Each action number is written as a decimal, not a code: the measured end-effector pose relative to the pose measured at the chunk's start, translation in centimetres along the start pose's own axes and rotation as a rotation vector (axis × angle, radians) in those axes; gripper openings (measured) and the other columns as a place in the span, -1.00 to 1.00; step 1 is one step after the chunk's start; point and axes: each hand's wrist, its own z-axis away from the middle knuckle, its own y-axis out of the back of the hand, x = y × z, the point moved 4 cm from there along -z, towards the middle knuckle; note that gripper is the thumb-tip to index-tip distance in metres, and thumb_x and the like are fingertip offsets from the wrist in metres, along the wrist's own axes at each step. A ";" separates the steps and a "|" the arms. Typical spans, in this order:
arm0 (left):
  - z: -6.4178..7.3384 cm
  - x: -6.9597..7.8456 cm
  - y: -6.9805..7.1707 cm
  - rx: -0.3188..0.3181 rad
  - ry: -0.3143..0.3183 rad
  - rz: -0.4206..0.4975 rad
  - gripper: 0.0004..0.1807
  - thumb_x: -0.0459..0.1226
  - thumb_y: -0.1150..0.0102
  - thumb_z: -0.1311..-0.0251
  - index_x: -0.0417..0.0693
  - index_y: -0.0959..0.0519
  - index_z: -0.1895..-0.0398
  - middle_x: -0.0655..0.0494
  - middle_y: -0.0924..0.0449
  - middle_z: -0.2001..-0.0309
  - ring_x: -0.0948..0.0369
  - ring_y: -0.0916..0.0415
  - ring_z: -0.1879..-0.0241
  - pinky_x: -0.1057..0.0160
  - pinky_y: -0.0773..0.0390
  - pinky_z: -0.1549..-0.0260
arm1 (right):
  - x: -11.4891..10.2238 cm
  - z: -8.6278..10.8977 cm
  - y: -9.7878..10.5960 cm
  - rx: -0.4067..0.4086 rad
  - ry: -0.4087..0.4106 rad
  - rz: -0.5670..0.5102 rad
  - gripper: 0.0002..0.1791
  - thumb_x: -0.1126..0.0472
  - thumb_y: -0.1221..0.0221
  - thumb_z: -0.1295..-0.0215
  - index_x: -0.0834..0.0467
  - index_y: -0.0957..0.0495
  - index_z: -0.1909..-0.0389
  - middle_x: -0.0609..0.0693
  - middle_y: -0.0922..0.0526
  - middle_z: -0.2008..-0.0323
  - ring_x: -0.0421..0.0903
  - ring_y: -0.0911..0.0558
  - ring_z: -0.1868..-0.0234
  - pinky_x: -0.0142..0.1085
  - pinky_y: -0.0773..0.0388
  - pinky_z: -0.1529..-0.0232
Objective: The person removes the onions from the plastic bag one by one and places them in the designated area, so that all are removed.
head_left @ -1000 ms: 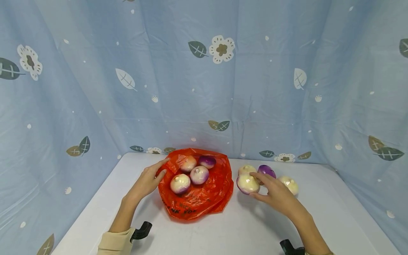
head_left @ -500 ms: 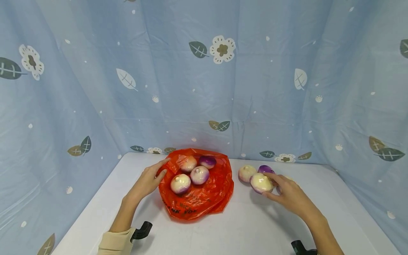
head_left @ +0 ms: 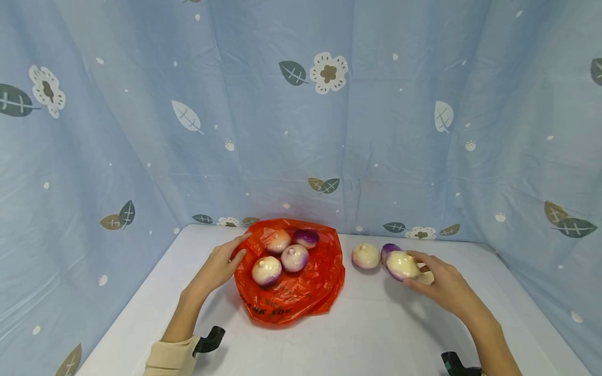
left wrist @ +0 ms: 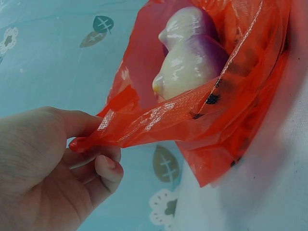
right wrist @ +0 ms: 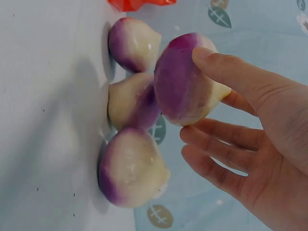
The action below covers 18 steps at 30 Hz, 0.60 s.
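My right hand (head_left: 444, 282) pinches a purple-and-white onion (head_left: 402, 265) between thumb and fingers, raised off the table. The right wrist view shows its purple side (right wrist: 177, 82) towards the camera and the thumb laid on it. Just behind and beside it sit three more onions on the table: one on the left (head_left: 366, 256), a purple one (head_left: 389, 249) partly covered, and one (head_left: 426, 275) mostly hidden by the hand. On the other side, my left hand (head_left: 217, 267) holds the rim of a red plastic bag (head_left: 301, 295). Several onions (head_left: 266, 271) lie inside the open bag.
A white table (head_left: 324, 344) carries everything. Blue patterned cloth (head_left: 263, 156) hangs behind it and along both sides. Black wrist mounts are on both arms, the left one (head_left: 209, 340) close to the table.
My right hand has moved to the right with the held onion, uncovering the left loose onion and passing in front of the others. The left hand and bag have stayed put.
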 end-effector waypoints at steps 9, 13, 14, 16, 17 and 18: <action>0.1 0.0 0.1 0.006 -0.007 -0.005 -0.49 -0.40 -0.05 -0.36 -0.15 -0.37 -0.38 -0.15 -0.45 -0.33 -0.12 -0.45 -0.28 -0.14 -0.49 -0.19 | 1.1 0.2 1.1 0.006 -0.049 -0.007 -0.28 -0.05 -0.41 -0.11 0.18 -0.43 -0.24 0.23 -0.62 -0.09 0.17 -0.69 0.07 0.11 -0.62 0.19; 0.1 0.0 0.2 0.006 -0.006 -0.002 -0.49 -0.40 -0.05 -0.37 -0.14 -0.37 -0.38 -0.15 -0.44 -0.33 -0.12 -0.45 -0.28 -0.14 -0.49 -0.19 | 1.9 0.4 1.7 0.022 -0.065 0.018 -0.26 -0.01 -0.44 -0.07 0.20 -0.43 -0.23 0.24 -0.63 -0.08 0.20 -0.69 0.08 0.10 -0.63 0.24; 0.0 0.0 0.2 0.006 -0.007 -0.002 -0.49 -0.40 -0.05 -0.37 -0.14 -0.37 -0.38 -0.15 -0.44 -0.33 -0.12 -0.45 -0.28 -0.14 -0.49 -0.19 | 2.1 0.5 1.8 0.024 -0.071 0.026 -0.26 -0.01 -0.44 -0.06 0.20 -0.43 -0.24 0.25 -0.63 -0.08 0.20 -0.69 0.08 0.11 -0.63 0.24; 0.0 0.0 0.2 0.007 -0.009 -0.004 -0.50 -0.40 -0.05 -0.37 -0.14 -0.37 -0.38 -0.15 -0.44 -0.33 -0.13 -0.44 -0.28 -0.15 -0.48 -0.20 | 2.6 0.7 1.9 0.019 -0.092 0.035 -0.25 0.00 -0.44 -0.07 0.20 -0.42 -0.25 0.27 -0.62 -0.08 0.22 -0.68 0.07 0.14 -0.63 0.23; 0.0 0.0 0.2 0.006 -0.010 -0.004 -0.50 -0.40 -0.05 -0.37 -0.14 -0.37 -0.38 -0.15 -0.44 -0.33 -0.13 -0.44 -0.28 -0.15 -0.48 -0.20 | 2.9 0.8 2.0 0.017 -0.102 0.037 -0.25 -0.01 -0.43 -0.08 0.20 -0.41 -0.25 0.28 -0.62 -0.08 0.24 -0.67 0.07 0.16 -0.63 0.22; 0.0 0.1 0.3 0.005 -0.010 -0.005 -0.50 -0.40 -0.04 -0.37 -0.15 -0.37 -0.38 -0.15 -0.44 -0.33 -0.13 -0.44 -0.28 -0.15 -0.48 -0.20 | 3.1 0.9 2.1 0.017 -0.110 0.038 -0.24 -0.01 -0.43 -0.08 0.21 -0.40 -0.26 0.30 -0.61 -0.08 0.25 -0.67 0.07 0.18 -0.63 0.22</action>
